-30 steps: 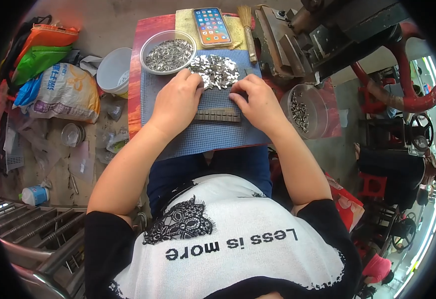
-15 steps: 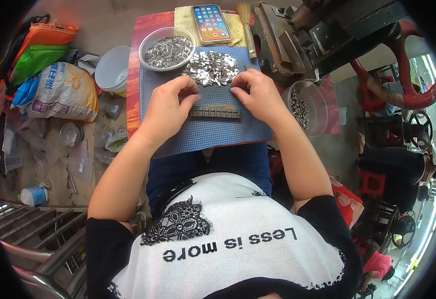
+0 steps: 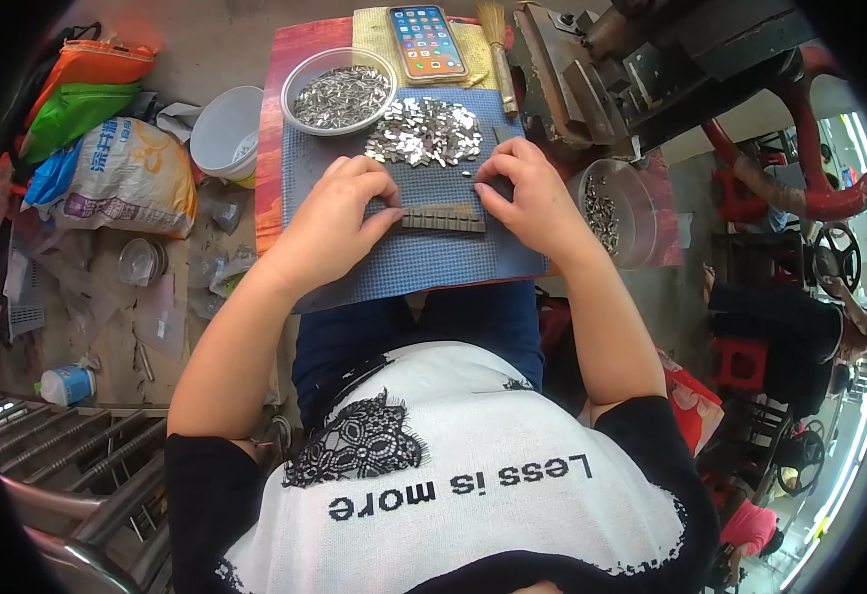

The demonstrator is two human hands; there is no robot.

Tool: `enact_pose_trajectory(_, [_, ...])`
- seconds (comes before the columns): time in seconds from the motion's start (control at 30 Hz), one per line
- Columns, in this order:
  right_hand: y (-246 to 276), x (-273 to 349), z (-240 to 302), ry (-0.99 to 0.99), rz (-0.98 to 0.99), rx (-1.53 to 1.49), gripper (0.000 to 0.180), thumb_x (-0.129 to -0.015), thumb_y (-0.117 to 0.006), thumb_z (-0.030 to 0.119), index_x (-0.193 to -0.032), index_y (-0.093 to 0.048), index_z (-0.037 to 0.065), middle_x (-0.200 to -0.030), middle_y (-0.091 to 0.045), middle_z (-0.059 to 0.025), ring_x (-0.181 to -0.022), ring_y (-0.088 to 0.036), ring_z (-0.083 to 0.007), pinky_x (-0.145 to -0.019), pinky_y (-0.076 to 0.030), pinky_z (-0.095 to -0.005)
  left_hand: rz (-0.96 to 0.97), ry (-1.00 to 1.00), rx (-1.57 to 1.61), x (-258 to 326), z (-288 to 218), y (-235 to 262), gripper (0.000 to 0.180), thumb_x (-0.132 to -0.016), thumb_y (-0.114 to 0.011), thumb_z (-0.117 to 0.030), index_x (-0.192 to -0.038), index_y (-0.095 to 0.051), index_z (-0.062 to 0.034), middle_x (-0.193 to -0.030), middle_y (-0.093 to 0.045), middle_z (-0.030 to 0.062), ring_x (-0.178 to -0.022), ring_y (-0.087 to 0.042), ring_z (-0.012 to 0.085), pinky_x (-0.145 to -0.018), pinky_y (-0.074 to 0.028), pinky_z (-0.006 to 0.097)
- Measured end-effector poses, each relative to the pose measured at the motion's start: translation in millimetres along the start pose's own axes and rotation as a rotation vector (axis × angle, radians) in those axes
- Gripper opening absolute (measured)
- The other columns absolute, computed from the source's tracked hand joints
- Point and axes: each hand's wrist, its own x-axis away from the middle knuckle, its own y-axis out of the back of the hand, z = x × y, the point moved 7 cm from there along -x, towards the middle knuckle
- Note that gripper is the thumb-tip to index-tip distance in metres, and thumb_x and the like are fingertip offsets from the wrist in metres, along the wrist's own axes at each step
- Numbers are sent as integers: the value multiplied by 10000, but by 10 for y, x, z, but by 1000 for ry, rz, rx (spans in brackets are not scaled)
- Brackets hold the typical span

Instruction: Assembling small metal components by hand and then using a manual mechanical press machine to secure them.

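A heap of small metal pieces (image 3: 423,131) lies just beyond the hands, a clear bowl (image 3: 339,91) of more at far left, a phone (image 3: 426,43) behind. The dark grooved strip (image 3: 442,218) lies on the blue mat (image 3: 423,259), long axis left-right. The left hand (image 3: 334,230) and right hand (image 3: 530,198) pinch its ends.

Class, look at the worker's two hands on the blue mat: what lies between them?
In the head view, a short row of small dark metal pieces lies on the blue mat between the left hand and right hand.
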Motion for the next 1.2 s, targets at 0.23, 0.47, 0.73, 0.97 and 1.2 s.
enact_pose_trajectory(0.23, [50,10,63,-118,183,-233,129,-830,-705,62,-926,-651,-6,-941,-620,-96,-868,-622,-240,-802,-510,-319,133,58,-57,-42,-19,46,124,-825,-703,-60,-923,-669,8,-945,-661,139,-1006,-584,322,-908,-476,395])
enact_pose_trajectory(0.47, [31,105,243,-3,313,-181,137,-826,-693,43,-939,-636,-11,-898,-625,-121,-826,-647,-271,-769,-530,-346,151,215,64,-60,49,20,217,-782,-760,-52,-977,-682,5,-908,-641,111,-867,-609,299,-807,-501,380])
enact_pose_trajectory(0.73, [40,77,325,94,274,-119,136,-840,-701,43,-964,-684,-9,-917,-686,-136,-820,-675,-291,-740,-542,-335,-47,59,-115,95,-39,-40,241,-738,-805,-76,-947,-697,-24,-900,-644,89,-954,-586,284,-856,-475,375])
enact_pose_trajectory(0.97, [-13,-107,16,-105,-28,-22,97,-862,-688,111,-909,-700,28,-887,-649,-152,-854,-651,-361,-761,-528,-424,-126,48,-57,-203,-89,-33,169,-784,-757,-56,-943,-703,-34,-949,-624,97,-914,-617,298,-812,-497,386])
enact_pose_trajectory(1.2, [-1,-160,-8,-136,-29,-120,98,-851,-702,123,-900,-701,38,-879,-635,-137,-859,-641,-350,-772,-522,-425,-90,-62,-299,-619,-66,-254,127,-819,-701,-52,-943,-719,-71,-959,-610,112,-896,-640,317,-782,-522,408])
